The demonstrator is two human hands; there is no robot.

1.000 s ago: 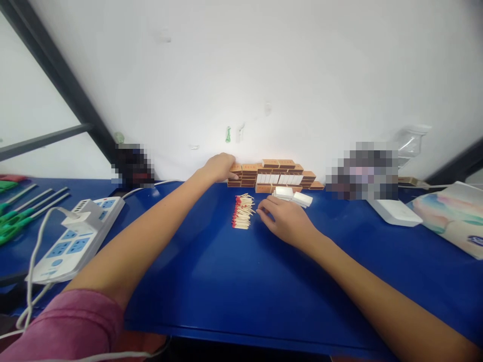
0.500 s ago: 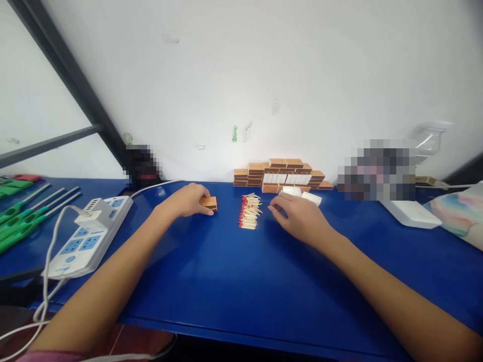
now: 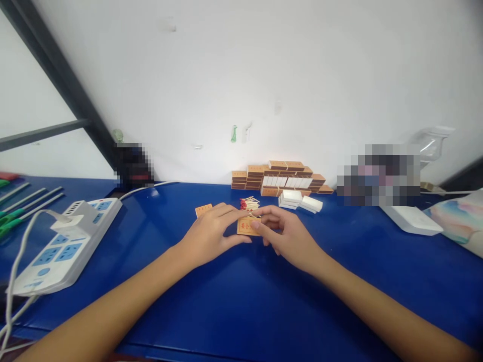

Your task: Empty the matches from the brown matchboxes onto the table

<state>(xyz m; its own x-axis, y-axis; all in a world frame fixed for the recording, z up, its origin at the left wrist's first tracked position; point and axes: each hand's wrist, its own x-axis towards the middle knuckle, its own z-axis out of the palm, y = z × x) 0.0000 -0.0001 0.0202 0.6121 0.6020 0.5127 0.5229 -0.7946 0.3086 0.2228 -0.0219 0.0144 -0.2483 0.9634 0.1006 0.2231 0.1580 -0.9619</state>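
Matchbox (image 3: 249,225) now pinched between left hand (image 3: 209,234) and right hand (image 3: 289,231), brought together since earlier | blue table (image 3: 226,291) backed by white wall (image 3: 264,75).

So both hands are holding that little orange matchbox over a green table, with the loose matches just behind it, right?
Not quite: the table is blue, not green, as the head view shows. The rest holds: the left hand and right hand hold the orange matchbox, with loose matches just behind it.

Two bare forearms in view, no sleeves, no watch or rings showing, the left hand (image 3: 207,235) and right hand (image 3: 290,236) plain, with short, unpainted nails on the fingers (image 3: 241,215).
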